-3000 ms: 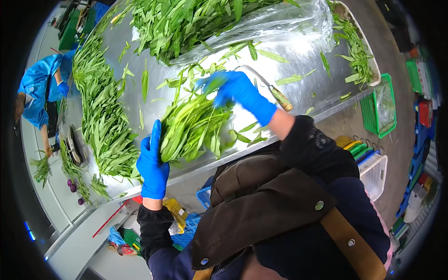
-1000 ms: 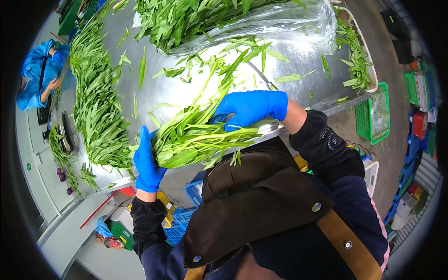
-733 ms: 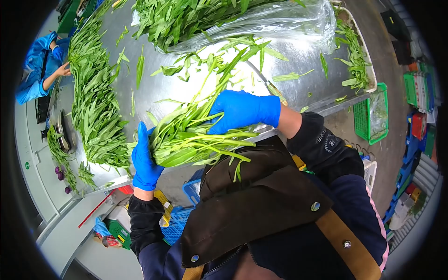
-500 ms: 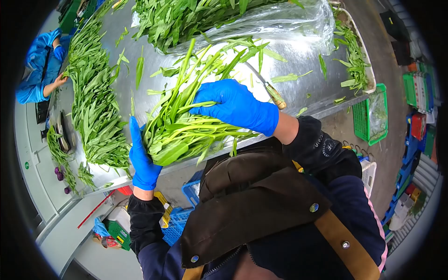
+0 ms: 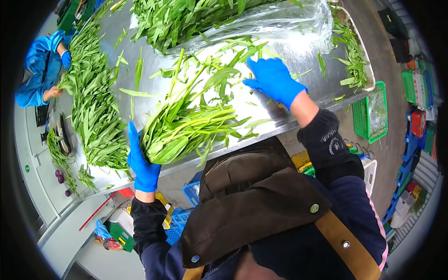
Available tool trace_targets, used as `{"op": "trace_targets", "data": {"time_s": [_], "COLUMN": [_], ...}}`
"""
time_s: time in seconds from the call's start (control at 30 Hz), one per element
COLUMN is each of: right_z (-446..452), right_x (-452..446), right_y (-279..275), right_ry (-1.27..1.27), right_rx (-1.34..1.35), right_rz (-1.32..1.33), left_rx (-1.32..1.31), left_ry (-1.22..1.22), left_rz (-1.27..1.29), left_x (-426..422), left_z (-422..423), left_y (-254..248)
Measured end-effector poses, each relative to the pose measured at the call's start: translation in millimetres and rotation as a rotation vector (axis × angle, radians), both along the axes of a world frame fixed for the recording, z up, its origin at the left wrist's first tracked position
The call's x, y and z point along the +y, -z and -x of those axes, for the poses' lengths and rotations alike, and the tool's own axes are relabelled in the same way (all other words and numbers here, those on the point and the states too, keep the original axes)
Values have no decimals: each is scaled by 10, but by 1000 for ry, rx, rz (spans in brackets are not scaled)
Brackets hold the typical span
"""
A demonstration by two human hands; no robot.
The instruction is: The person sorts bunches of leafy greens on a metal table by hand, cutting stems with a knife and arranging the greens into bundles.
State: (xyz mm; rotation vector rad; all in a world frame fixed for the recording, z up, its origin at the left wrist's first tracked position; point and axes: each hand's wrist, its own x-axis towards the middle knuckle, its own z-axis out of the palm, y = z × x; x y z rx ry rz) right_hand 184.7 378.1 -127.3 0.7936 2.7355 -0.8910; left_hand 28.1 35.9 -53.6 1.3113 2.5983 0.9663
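Note:
A loose bunch of long-stemmed greens that looks like water spinach [image 5: 186, 126] lies on the metal table [image 5: 312, 79] in front of me. My left hand [image 5: 143, 165], in a blue glove, rests against the bunch's leafy left end with its fingers stretched out flat. To the right of the bunch, my gloved right hand [image 5: 276, 81] hovers low above the tabletop, thumb and fingers apart, and holds nothing I can see. Cut stems and loose leaves [image 5: 224, 77] lie just left of it. The right hand covers the spot where a knife lay, so the knife is hidden.
A long row of greens [image 5: 95, 107] lines the table's left side. At the back, a large heap [image 5: 177, 21] sits by clear plastic film [image 5: 289, 23]. A co-worker in blue [image 5: 42, 70] handles greens at the far left. A green crate [image 5: 371, 114] stands right of the table.
My right hand has let go of the stems and moved right, its fingers spreading. The bunch has loosened and settled. My left hand stays almost in place.

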Motion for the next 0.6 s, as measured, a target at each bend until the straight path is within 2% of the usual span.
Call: {"op": "trace_targets", "data": {"time_s": [0.07,0.13,0.17,0.2,0.27,0.33,0.37,0.53,0.6], "right_z": [56,205,271,361,333,340,331,289,262], "right_x": [-195,-433,-587,-659,-555,-360,-316,-76,12], "right_y": [-203,-350,-337,-308,-361,-236,-211,-241,-324], "right_ry": [70,152,178,202,315,369,371,199,438], "right_rx": [302,359,436,447,414,395,379,299,449], "right_rz": [456,1025,1001,1283,1387,1258,1217,1089,1045], "left_rx": [16,55,33,58,35,-11,159,99,76], "left_ry": [-6,17,25,62,56,66,175,155,144], "left_rz": [-3,18,17,8,47,25,45,54,41], "left_x": [-18,-23,-6,28,19,3,29,114,91], "left_z": [8,15,23,31,28,-3,-7,-38,-50], "left_y": [36,31,50,54,37,75,52,50,43]}}
